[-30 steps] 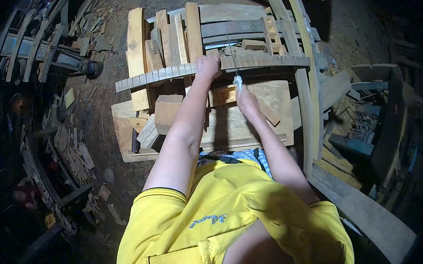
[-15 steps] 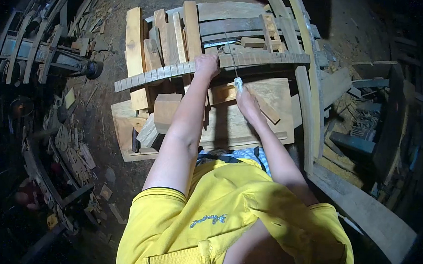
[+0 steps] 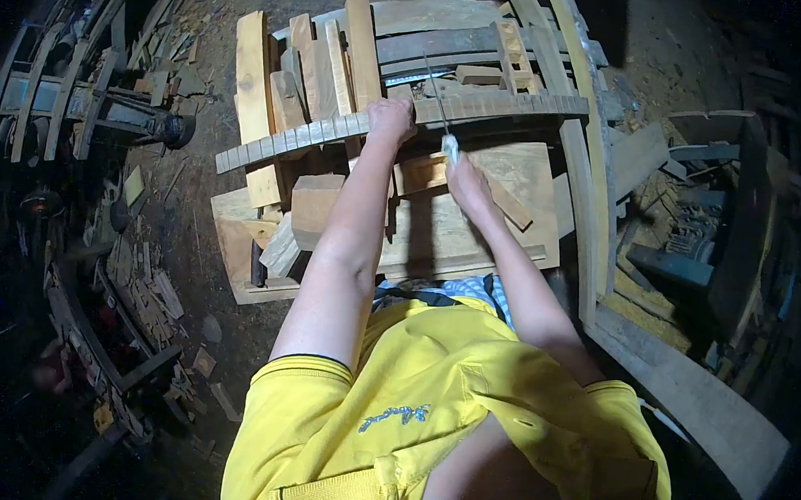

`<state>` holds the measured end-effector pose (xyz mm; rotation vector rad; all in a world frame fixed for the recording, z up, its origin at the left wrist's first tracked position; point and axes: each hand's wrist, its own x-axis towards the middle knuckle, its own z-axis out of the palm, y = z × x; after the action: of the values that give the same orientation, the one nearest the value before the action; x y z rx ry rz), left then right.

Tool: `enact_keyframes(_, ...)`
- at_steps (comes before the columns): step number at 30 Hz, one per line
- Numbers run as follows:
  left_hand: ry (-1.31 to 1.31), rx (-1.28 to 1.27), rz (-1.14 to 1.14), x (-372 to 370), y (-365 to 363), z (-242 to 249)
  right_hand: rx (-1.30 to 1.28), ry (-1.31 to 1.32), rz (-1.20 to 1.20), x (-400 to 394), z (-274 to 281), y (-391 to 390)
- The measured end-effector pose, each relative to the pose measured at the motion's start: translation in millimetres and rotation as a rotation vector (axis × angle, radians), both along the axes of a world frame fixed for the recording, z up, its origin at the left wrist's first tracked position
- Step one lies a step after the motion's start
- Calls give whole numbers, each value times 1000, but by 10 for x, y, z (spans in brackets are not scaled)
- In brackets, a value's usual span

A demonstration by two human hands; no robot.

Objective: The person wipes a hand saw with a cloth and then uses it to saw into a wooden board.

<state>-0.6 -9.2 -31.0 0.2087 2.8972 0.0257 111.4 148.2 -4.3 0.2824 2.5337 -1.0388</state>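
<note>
Sawing a notched wooden strip (image 3: 334, 134) that lies across stacked planks on the surface (image 3: 504, 229): the left hand (image 3: 391, 117) clamps the strip, the right hand (image 3: 466, 182) grips the saw (image 3: 440, 113). Next, a steady stroke along the kerf. Since the earlier frame, the saw has advanced slightly forward.

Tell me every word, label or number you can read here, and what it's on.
Blue cursive logo on the yellow shirt: too blurred and distorted to read.
The notched wooden strip under the left hand bears cut marks only, no numbers.
The saw in the right hand: no readable marking.
</note>
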Motion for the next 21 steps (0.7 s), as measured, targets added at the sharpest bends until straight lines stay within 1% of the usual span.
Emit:
enact_keyframes(3, 7, 22, -4, -1, -4, -9, -14, -23, 8, -364, 57, -62)
enact_keyframes(5, 13, 12, -12, 10, -15, -13, 40, -23, 46, -463, 10, -89)
enact_keyframes(8, 5, 14, -17, 0, 4, 34, 18, -55, 18, -212, 98, -44)
enact_keyframes(11, 11, 35, -8, -8, -15, 13, 7, -22, 18, 135, 4, 12)
enact_keyframes(13, 29, 48, -7, 20, -21, -19, -9, -15, 30, 62, 17, 20)
enact_keyframes(16, 18, 35, -39, -4, -4, 21, 9, -31, 40, -390, 71, -61)
enact_keyframes(19, -21, -13, -31, -2, 9, 56, 31, -50, 39, -486, 102, -94)
enact_keyframes(21, -28, 5, -23, -1, 3, 48, 40, -35, 26, -303, -1, -65)
